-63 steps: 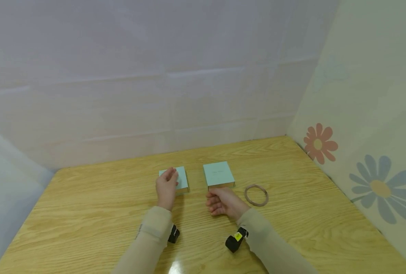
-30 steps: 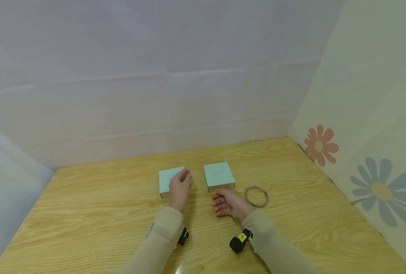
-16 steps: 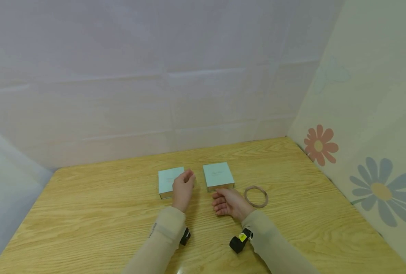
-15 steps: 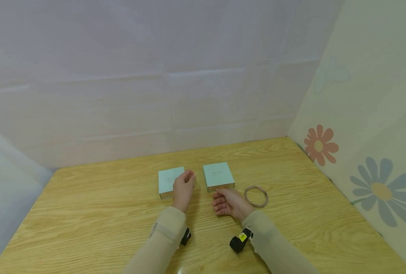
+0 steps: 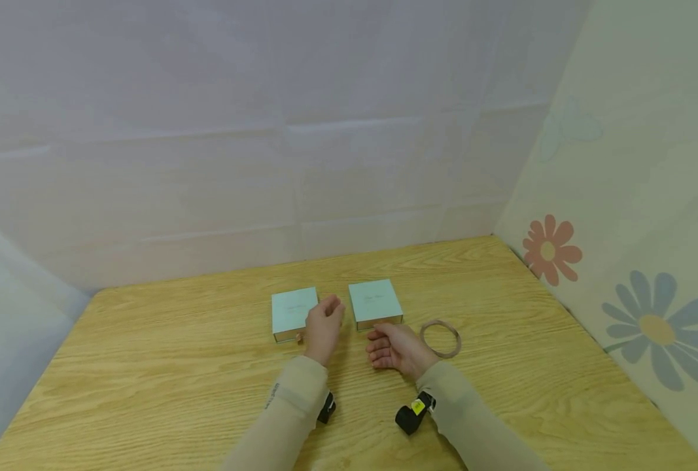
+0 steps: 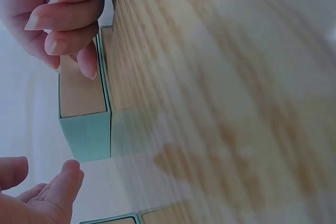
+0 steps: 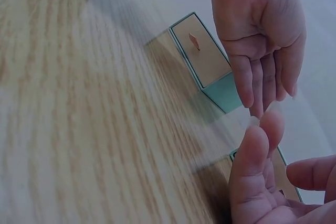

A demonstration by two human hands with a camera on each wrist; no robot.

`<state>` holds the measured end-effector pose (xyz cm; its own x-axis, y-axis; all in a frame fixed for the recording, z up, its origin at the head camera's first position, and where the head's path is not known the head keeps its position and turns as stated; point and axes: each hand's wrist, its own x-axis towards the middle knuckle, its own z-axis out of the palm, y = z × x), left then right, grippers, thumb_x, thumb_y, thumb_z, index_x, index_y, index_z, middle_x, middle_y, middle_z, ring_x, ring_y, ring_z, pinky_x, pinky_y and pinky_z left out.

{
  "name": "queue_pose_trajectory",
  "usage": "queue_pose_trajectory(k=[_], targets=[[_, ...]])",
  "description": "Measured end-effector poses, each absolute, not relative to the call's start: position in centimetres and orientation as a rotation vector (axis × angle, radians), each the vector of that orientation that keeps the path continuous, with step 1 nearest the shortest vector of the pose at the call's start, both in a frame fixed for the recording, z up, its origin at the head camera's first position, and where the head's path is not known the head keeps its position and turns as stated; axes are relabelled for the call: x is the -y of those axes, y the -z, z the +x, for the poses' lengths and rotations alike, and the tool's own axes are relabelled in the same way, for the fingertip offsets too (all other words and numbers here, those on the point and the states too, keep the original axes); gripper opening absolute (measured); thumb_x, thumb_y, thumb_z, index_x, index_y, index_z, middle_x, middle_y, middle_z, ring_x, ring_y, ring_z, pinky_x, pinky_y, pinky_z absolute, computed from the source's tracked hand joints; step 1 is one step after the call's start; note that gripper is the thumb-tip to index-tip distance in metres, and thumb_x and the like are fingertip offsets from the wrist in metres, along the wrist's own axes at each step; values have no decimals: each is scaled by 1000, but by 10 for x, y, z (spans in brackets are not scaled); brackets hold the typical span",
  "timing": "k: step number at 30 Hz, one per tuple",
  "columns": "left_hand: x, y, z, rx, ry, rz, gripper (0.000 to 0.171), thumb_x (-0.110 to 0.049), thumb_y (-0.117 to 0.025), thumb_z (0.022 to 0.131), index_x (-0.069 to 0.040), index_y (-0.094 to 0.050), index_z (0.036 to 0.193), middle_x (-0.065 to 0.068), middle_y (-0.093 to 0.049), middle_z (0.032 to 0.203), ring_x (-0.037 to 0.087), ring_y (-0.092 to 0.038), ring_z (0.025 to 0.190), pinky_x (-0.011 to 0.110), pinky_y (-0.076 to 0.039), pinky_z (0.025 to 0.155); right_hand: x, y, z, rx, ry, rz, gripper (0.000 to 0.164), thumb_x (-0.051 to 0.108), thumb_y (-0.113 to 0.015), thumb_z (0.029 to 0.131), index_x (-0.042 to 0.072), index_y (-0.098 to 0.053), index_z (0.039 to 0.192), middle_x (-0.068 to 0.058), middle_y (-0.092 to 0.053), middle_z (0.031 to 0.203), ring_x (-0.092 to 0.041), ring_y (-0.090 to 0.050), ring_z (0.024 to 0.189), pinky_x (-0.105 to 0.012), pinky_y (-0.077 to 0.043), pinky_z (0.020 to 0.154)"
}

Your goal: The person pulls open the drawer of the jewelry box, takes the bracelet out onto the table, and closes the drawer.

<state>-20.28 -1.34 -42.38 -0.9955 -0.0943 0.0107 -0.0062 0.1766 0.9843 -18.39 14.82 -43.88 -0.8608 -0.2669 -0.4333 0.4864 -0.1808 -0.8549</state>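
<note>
While both hands hover low over the wooden table point(image 5: 148, 366), the scene reads as follows.

Left box: small pale teal box point(image 5: 292, 314), flat on the table, just ahead and to the left of the left hand; in the left wrist view point(image 6: 84, 106) its tan side faces the fingers.
Right box: second teal box point(image 5: 375, 303), just ahead of the right hand, apart from the first.
Left hand: left hand point(image 5: 324, 325) sits between the two boxes, by the first box's right edge; fingers loosely curled, gripping nothing; whether the fingertips point(image 6: 86, 66) touch the box is unclear.
Right hand: right hand point(image 5: 397, 348) lies palm inward near the table, fingers relaxed and half bent, holding nothing.
Ring: thin brownish ring point(image 5: 440, 337) flat on the table, just right of the right hand.
Sleeves: beige sleeves, a black device at each wrist.
Surround: pale sheets ahead; flowered wall point(image 5: 637, 261) far right.
</note>
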Motion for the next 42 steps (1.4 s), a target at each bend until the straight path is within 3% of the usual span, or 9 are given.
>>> queue_pose_trajectory(k=[15, 42], targets=[[3, 430, -205, 2394, 1930, 93, 37, -5, -53, 99, 16, -52, 129, 28, -58, 126, 40, -54, 119, 48, -46, 97, -151, 437, -185, -1585, 2114, 290, 34, 18, -35, 106, -12, -50, 113, -2, -63, 66, -9, -60, 55, -24, -53, 53], [-10, 428, -221, 2531, 1894, 230, 44, -15, -59, 98, 14, -52, 131, 27, -58, 128, 39, -52, 122, 47, -44, 100, -150, 440, -190, -1567, 2126, 338, 33, 19, -36, 105, -9, -53, 108, -3, -63, 67, -9, -60, 57, -24, -53, 54]])
